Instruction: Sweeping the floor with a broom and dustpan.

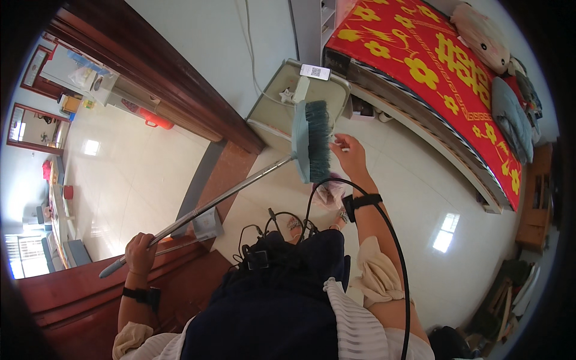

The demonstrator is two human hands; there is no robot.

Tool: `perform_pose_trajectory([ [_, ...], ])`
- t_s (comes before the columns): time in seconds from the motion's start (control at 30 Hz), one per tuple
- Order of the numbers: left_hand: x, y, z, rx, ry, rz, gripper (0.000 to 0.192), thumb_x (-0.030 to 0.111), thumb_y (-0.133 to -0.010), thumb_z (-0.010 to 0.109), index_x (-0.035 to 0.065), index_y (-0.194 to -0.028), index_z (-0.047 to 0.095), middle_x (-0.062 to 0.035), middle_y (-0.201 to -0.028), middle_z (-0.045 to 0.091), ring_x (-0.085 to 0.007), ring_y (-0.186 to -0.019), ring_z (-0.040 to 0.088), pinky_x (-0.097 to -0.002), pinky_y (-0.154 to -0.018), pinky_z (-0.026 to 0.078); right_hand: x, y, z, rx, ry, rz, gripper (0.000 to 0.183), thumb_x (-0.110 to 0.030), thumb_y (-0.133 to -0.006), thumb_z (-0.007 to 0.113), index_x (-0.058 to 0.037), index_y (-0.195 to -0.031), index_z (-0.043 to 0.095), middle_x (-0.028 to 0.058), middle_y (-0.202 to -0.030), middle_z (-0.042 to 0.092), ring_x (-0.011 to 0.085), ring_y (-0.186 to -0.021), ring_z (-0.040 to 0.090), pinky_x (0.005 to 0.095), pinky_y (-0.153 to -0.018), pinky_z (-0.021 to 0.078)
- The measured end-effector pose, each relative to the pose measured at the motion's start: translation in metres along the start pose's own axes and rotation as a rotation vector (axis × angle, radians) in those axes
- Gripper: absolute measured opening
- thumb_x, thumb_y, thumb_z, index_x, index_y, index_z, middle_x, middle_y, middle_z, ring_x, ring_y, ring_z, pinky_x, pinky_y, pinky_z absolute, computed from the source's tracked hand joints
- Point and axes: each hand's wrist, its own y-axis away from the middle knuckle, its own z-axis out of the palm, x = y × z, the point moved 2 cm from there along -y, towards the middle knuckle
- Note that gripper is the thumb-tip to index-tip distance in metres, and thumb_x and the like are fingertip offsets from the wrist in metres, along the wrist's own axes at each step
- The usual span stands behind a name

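My left hand [140,254] is closed around the metal handle of a broom [225,195], close to its grey end cap. The broom is lifted across in front of me, its blue-grey head [300,141] raised and its dark green bristles [318,141] facing right. Beside the bristles is my right hand [350,153], fingers curled, with a small pale bit at the fingertips; whether it is pinched there or touches the bristles I cannot tell. A grey dustpan [208,223] with a long handle stands by the doorway at left. Below the bristles, a thin plastic bag [329,195] lies near my feet.
A small table [274,103] holds a phone, a white star-shaped thing and a cable. A bed with a red and yellow cover [405,58] stands at right, a plush toy [481,38] on it. A wooden door [81,292] and door frame [180,76] are at left. Black cables hang before me.
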Motion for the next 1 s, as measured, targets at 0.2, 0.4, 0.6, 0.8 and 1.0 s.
perform_pose_trajectory([
  [0.2,0.0,-0.001,-0.005,0.051,-0.007,0.069,0.013,0.008,-0.069,0.067,0.0066,-0.078,0.058,-0.0077,-0.07,0.054,-0.0273,-0.067,0.056,-0.0377,-0.058,0.045,-0.041,-0.033,0.013,0.057,0.165,-0.19,0.032,-0.011,-0.072,0.069,-0.0079,-0.103,0.064,0.0069,-0.087,0.057,0.02,-0.067,0.056,0.0316,-0.065,0.0483],
  [0.4,-0.003,0.004,-0.007,0.063,-0.018,0.106,0.013,0.007,-0.068,0.067,0.0054,-0.076,0.058,-0.0082,-0.07,0.054,-0.0272,-0.066,0.055,-0.0373,-0.058,0.045,-0.031,-0.046,0.015,0.152,0.266,-0.324,0.01,-0.01,-0.075,0.066,-0.009,-0.084,0.069,0.0069,-0.084,0.058,0.0248,-0.069,0.058,0.0344,-0.064,0.0483],
  [0.6,-0.013,0.007,-0.009,0.073,-0.031,0.078,0.013,0.006,-0.066,0.067,0.005,-0.074,0.057,-0.0081,-0.068,0.053,-0.0268,-0.064,0.054,-0.0369,-0.056,0.044,-0.01,-0.052,-0.011,0.303,0.107,-0.084,0.01,-0.014,-0.078,0.066,-0.0039,-0.08,0.068,0.0076,-0.079,0.062,0.0192,-0.07,0.06,0.0306,-0.062,0.0467],
  [0.8,-0.02,0.004,-0.009,0.028,-0.015,0.041,0.013,0.007,-0.066,0.067,0.0065,-0.073,0.057,-0.0076,-0.07,0.054,-0.0273,-0.066,0.055,-0.0378,-0.057,0.044,0.035,-0.048,-0.032,0.259,-0.28,0.379,0.024,-0.02,-0.084,0.061,-0.0009,-0.097,0.065,0.0046,-0.089,0.063,0.0144,-0.077,0.059,0.031,-0.065,0.0461],
  [1.0,-0.02,0.002,-0.013,0.067,0.019,0.05,0.013,0.005,-0.067,0.068,0.0053,-0.073,0.057,-0.0082,-0.068,0.054,-0.0271,-0.061,0.054,-0.0368,-0.054,0.043,0.042,-0.035,-0.022,-0.053,-0.52,0.511,0.049,-0.035,-0.086,0.058,-0.0072,-0.125,0.05,0.0049,-0.107,0.06,0.0167,-0.089,0.057,0.0304,-0.072,0.0446],
])
